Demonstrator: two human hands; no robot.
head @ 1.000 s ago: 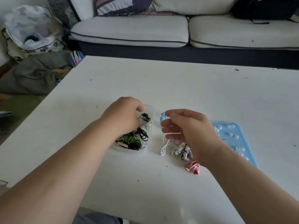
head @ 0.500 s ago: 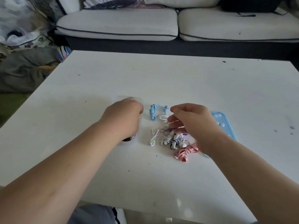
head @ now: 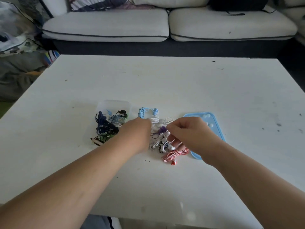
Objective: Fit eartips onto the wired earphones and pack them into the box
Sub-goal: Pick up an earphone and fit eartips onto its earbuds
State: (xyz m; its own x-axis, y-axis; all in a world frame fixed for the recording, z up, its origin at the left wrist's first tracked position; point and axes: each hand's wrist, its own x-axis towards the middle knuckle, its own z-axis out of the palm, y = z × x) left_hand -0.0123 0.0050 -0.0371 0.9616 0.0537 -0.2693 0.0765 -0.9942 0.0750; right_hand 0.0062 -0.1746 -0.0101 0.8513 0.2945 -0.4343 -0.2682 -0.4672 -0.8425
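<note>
A pile of coiled wired earphones lies mid-table: a white set (head: 162, 120), a purple set (head: 162, 129), a black-and-white striped set (head: 163, 145) and a red-and-white set (head: 175, 154). A light blue set (head: 142, 111) lies just behind them. My left hand (head: 135, 134) reaches over the pile's left side with its fingers curled down and hidden. My right hand (head: 186, 133) pinches at the purple set with thumb and forefinger. The clear box (head: 115, 103) on the left holds several dark earphones. A blue lid (head: 217, 134) on the right carries white eartips (head: 207, 116).
The white table (head: 181, 83) stretches far behind and to the right, with small dark specks on it. Its near edge runs under my forearms. A pale sofa (head: 115, 25) stands beyond the table, and bags and cloth lie on the floor at left.
The light blue earphones left my right hand and now lie on the table. My left hand moved out of the clear box to the pile. My right hand dropped onto the pile.
</note>
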